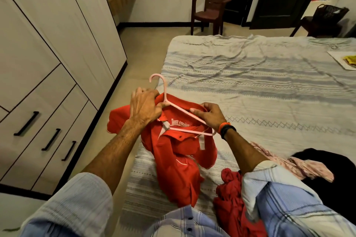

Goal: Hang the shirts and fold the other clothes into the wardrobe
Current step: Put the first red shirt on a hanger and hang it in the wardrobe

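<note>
Fingers (196, 110) of the right hand (209, 116) are pinched on one arm of a pink plastic hanger (189, 115), while the left hand (145, 105) is curled round the collar cloth of a red shirt (174, 152) near the hanger's neck. The shirt is held just above the near left corner of the bed (250, 86), its lower half draped down toward the bed's near edge.

The shirt is judged light and wholly limp: it sags and bunches wherever it is not supported, so it is likely best taken at the collar and shoulder seams, where doubled cloth gives a firmer hold. The hanger appears thin, stiff and smooth, and a shoulder could slip off it if the garment is tilted. Its hook (156, 79), pointing away toward the wardrobe side, is probably the place to be gripped once both shoulders are seated.

The shirt is bright red, collared, with a pale printed label inside the neck, a dark button on the placket and thin white trim. One hanger arm is hidden inside the cloth; the other and the lower bar lie bare across the open neck.

More clothes are heaped along the bed's near edge: a crumpled red garment (229, 192), a pink patterned piece (300, 165) and a black one (327, 161). The closed wardrobe (48, 54) stands left of the bed.
</note>
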### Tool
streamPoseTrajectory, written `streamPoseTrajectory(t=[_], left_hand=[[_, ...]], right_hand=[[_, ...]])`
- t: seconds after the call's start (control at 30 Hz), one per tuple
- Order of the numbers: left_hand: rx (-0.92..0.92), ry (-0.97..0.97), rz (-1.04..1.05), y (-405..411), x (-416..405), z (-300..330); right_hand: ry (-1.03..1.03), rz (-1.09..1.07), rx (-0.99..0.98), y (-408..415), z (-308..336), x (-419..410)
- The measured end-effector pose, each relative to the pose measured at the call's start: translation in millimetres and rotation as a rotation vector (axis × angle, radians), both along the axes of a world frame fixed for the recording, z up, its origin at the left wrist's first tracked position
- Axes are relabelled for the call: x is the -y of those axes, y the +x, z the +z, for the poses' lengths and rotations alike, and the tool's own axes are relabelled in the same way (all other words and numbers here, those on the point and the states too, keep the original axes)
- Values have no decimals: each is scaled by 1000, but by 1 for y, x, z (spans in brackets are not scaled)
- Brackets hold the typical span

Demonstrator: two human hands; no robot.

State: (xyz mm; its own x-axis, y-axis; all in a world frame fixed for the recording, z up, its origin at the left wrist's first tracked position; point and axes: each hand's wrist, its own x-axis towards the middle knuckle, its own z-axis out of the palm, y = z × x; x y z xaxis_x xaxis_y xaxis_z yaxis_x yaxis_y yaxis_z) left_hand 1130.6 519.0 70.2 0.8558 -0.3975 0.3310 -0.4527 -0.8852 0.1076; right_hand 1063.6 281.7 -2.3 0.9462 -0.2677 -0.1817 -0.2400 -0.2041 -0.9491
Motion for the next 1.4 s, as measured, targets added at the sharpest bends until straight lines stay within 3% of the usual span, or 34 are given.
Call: streamPoseTrajectory(t=[0.1, 0.33, 0.6, 0.83, 0.97, 1.27, 1.4], left_hand=[[-170, -156, -20, 1, -3, -4], [-173, -369, -278, -4, -8, -7], [-416, -456, -149, 8, -11, 0], [-456, -522, -50, 14, -17, 3], [-485, -640, 41, 26, -42, 4], [-543, -697, -23, 18, -27, 4], [-574, -736, -67, 7, -18, 13]], right_hand=[[90, -39, 41, -3, 6, -3], [141, -168, 78, -8, 3, -5], [-27, -141, -78, -6, -4, 11], [-277, -142, -121, -15, -6, 39], [-187, -236, -197, -33, -16, 57], [-103, -22, -187, -4, -25, -17], [-116, -48, -166, 4, -33, -35]])
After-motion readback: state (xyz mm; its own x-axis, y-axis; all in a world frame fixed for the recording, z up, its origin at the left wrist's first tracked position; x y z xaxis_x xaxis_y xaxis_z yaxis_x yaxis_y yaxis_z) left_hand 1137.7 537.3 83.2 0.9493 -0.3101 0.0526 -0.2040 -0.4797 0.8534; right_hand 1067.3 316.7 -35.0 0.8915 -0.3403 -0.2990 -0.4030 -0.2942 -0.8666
